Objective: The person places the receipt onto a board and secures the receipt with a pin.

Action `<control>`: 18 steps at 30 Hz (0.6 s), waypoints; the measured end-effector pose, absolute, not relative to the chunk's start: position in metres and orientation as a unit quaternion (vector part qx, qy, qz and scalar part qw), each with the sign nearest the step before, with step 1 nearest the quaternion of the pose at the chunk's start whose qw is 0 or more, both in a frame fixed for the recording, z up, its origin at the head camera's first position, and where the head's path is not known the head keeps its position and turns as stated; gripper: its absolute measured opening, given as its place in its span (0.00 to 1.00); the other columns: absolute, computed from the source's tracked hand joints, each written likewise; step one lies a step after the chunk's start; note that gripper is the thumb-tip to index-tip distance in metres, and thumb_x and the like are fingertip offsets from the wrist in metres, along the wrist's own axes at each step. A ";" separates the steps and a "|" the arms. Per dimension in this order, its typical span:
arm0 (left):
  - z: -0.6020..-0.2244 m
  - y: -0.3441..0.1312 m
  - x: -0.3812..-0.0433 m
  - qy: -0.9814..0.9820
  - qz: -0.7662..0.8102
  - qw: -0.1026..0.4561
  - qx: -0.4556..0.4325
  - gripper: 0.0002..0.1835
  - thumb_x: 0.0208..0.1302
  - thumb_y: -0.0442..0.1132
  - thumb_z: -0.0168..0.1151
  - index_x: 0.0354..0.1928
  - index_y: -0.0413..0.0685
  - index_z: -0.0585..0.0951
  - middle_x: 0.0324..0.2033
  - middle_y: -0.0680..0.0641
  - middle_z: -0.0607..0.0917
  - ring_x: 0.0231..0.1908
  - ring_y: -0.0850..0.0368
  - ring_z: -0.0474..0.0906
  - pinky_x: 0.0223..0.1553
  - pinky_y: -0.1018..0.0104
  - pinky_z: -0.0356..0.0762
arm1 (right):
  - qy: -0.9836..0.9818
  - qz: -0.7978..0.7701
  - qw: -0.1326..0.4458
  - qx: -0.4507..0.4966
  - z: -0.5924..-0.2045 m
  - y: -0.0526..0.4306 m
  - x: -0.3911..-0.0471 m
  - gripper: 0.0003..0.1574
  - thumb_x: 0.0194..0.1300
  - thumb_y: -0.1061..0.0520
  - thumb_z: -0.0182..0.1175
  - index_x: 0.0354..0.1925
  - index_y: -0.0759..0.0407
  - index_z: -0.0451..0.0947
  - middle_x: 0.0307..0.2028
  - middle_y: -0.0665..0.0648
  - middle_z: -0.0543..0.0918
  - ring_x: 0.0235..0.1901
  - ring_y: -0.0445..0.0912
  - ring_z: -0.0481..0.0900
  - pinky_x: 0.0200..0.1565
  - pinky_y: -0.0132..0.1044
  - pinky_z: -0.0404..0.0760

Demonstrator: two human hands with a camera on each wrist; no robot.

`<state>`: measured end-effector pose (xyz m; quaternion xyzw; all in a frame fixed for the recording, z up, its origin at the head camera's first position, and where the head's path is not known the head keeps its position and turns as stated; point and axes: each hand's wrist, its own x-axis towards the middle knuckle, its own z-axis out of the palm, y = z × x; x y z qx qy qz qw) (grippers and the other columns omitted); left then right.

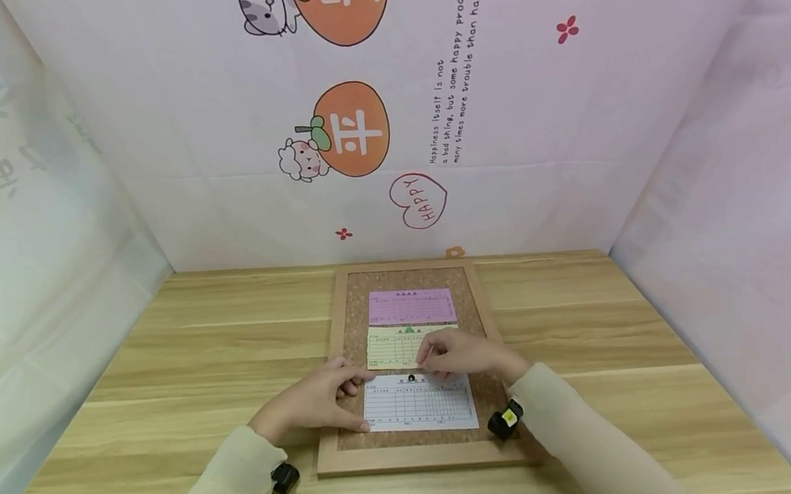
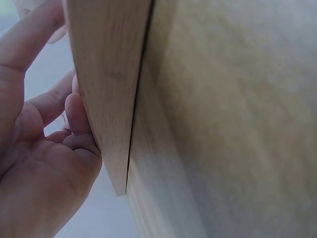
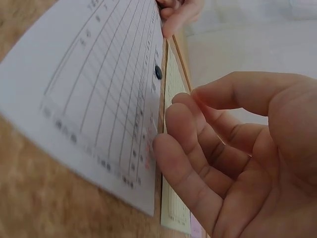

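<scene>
You're mid-pinning: the white form [image 1: 419,403] sits on the near end of the cork board [image 1: 345,322], black pin [image 1: 411,377] at its top edge. Your left hand [image 1: 313,403] lies flat, fingers relaxed, on its left corner; your right hand [image 1: 457,354] has loosely curled fingers on the top edge. Next I'd press the pin home.

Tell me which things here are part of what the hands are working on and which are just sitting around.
In use:
- cork board, left hand at its left frame edge
- white form, under both hands
- dark pin at the white form's top edge
- right hand, fingers at the white form's top edge

Just there:
- yellow form
- pink form
- wooden table
</scene>
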<state>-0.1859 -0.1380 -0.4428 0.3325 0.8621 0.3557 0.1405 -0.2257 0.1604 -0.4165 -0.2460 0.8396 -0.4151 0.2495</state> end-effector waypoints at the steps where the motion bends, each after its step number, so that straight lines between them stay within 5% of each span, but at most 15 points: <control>1: -0.443 -0.138 -0.186 0.862 0.356 0.141 0.332 0.41 0.51 0.50 0.80 0.64 0.40 0.76 0.41 0.50 0.71 0.42 0.56 0.67 0.45 0.67 0.73 | 0.840 -0.415 0.248 -0.247 -0.416 0.163 -0.225 0.08 0.72 0.61 0.56 0.45 0.64 0.79 0.30 0.60 0.81 0.29 0.48 0.78 0.36 0.43 0.82; 18: -0.444 -0.138 -0.185 0.861 0.361 0.144 0.329 0.41 0.50 0.50 0.80 0.65 0.40 0.76 0.40 0.49 0.71 0.42 0.56 0.66 0.44 0.67 0.73 | 0.846 -0.426 0.226 -0.228 -0.411 0.208 -0.220 0.13 0.73 0.59 0.57 0.48 0.69 0.77 0.33 0.60 0.81 0.32 0.50 0.79 0.36 0.44 0.82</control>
